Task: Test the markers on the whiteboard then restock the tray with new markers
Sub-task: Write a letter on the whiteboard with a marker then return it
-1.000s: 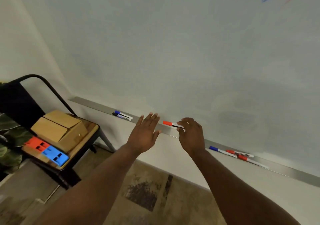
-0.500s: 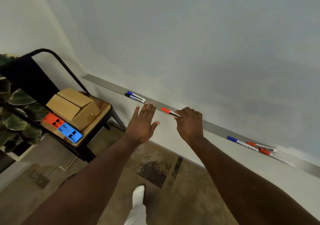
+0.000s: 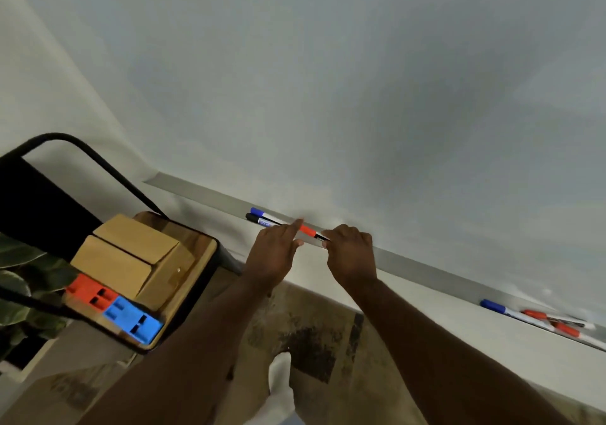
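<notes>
Marker [image 3: 308, 230] with red cap pinched by right hand [image 3: 351, 255] over tray [image 3: 426, 269]; left hand [image 3: 272, 255] grips nothing, index finger straight, seemingly touching cap; hands nearly together

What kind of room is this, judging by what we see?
Probably an office or classroom: a large whiteboard fills the wall, its tray holds markers, and a chair carries a box.

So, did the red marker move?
Yes, the red marker moved left along the tray, closer to the blue marker and black marker lying there.

Matt metal tray [image 3: 203, 192], cardbd box [image 3: 131, 257]
</notes>
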The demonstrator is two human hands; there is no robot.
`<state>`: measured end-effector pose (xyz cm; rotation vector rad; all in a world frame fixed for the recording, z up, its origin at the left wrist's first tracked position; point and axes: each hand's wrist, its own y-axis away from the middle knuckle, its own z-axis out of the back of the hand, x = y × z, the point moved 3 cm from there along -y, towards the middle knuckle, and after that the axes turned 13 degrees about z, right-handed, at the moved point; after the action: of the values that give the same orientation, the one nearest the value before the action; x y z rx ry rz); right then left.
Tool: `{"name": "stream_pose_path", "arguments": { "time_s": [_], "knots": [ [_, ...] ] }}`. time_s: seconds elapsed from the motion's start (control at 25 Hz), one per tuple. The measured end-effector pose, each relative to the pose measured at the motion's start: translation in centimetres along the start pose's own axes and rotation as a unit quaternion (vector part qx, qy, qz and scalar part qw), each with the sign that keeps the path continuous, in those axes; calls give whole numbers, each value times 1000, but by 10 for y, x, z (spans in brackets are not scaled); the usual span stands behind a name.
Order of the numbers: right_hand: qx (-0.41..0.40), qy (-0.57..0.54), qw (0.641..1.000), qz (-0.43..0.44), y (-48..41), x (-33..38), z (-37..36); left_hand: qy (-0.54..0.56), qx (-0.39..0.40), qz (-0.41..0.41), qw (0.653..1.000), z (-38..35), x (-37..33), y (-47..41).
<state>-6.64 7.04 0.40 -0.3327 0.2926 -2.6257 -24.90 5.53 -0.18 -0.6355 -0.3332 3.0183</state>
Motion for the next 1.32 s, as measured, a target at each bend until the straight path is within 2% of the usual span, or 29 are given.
{"name": "stream_pose_path", "arguments": {
  "time_s": [0.08, 0.2, 0.32, 0.4, 0.52, 0.64, 0.76, 0.92, 1.16, 1.32],
  "knots": [
    [19, -11, 1000, -13, -25, 7, -18, 75, 45, 56, 995, -4, 27, -21],
    [49, -31, 998, -31, -56, 22, -41, 187, 105, 166, 963, -12, 60, -46],
    [75, -64, 992, -81, -77, 30, -66, 256, 117, 225, 933, -20, 90, -69],
    [81, -131, 973, -169, -82, 33, -79, 283, 119, 255, 917, -25, 108, -80],
    [18, -246, 910, -333, -80, 36, -91, 316, 126, 300, 891, -30, 128, -88],
    [-22, -305, 856, -417, -87, 42, -98, 273, 115, 313, 903, -31, 140, -96],
    [-20, -338, 837, -430, -97, 51, -101, 231, 96, 340, 907, -30, 149, -103],
    [-12, -303, 855, -419, -101, 58, -107, 145, 94, 352, 920, -32, 156, -110],
    [-4, -324, 858, -399, -102, 63, -106, 68, 112, 323, 937, -36, 160, -114],
    [18, -308, 873, -377, -103, 61, -104, 12, 110, 259, 959, -34, 153, -112]
  ]
}}
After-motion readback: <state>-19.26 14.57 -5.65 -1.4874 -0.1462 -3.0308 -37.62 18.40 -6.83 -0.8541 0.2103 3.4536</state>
